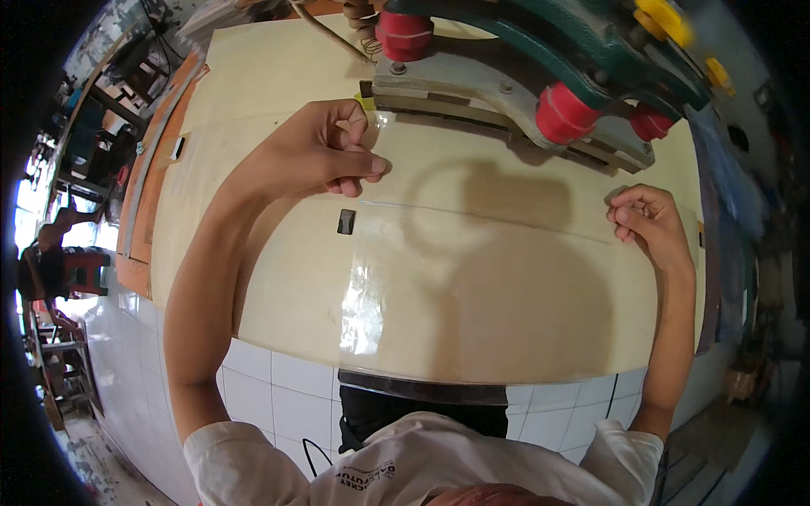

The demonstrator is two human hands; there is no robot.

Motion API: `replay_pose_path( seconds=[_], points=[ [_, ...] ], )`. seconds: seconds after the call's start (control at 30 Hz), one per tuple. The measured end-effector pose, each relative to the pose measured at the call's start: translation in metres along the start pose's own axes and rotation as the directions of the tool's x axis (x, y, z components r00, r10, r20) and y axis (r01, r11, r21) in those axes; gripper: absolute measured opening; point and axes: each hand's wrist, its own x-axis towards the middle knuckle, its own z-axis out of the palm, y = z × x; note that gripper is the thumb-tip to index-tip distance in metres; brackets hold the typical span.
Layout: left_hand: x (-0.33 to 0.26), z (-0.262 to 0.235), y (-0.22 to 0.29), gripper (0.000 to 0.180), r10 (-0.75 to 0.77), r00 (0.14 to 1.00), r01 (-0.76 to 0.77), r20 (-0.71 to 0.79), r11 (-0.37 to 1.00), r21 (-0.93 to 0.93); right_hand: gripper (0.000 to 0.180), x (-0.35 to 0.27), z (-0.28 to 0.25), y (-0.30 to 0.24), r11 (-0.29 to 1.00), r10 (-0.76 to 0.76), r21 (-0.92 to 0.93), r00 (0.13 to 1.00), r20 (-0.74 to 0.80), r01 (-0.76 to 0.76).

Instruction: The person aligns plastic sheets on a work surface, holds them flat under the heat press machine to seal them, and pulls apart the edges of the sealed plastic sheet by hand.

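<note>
A clear plastic sheet (489, 295) lies over the cream tabletop (278, 287), glossy along its left side and crossed by a faint slanting line. My left hand (325, 156) is beside its upper left edge, fingers curled and thumb against them. At the right edge of the sheet, my right hand (648, 221) is closed in a pinch. The film is too transparent to show whether either hand grips it. Just below my left hand sits a small black block (346, 222). Beyond the hands stands a green and grey machine (506, 67) with a long metal bar and red knobs (567, 114).
The machine's bar spans the far part of the table. A beige cord (333, 35) runs beside it at the back. To the left are an orange-brown board (139, 261) with a metal strip and a red stool (87, 271). White floor tiles (291, 375) show below the table's near edge.
</note>
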Motion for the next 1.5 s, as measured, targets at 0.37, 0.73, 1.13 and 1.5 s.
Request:
replay_pose_path(
  seconds=[0.37, 0.73, 1.13, 1.5],
  points=[
    [0.003, -0.004, -0.006, 0.037, 0.002, 1.0, 0.0, 0.019, 0.996, -0.092, 0.014, -0.001, 0.0, -0.002, 0.999, 0.005, 0.037, 1.0, 0.003, -0.005],
    [0.001, -0.004, -0.002, 0.035, -0.026, 1.0, 0.028, 0.017, 0.993, -0.111, 0.017, -0.002, 0.003, -0.003, 0.995, -0.005, 0.097, 1.0, 0.003, 0.004],
    [0.002, -0.004, -0.003, 0.039, 0.052, 0.997, -0.041, 0.054, 0.982, -0.184, 0.019, -0.002, 0.001, 0.005, 0.998, -0.048, 0.05, 0.999, 0.002, 0.048],
    [0.002, -0.007, -0.006, 0.031, 0.048, 0.998, -0.045, 0.045, 0.996, -0.073, 0.02, 0.003, -0.001, 0.01, 0.996, -0.059, 0.062, 0.998, -0.013, 0.06]
  ],
)
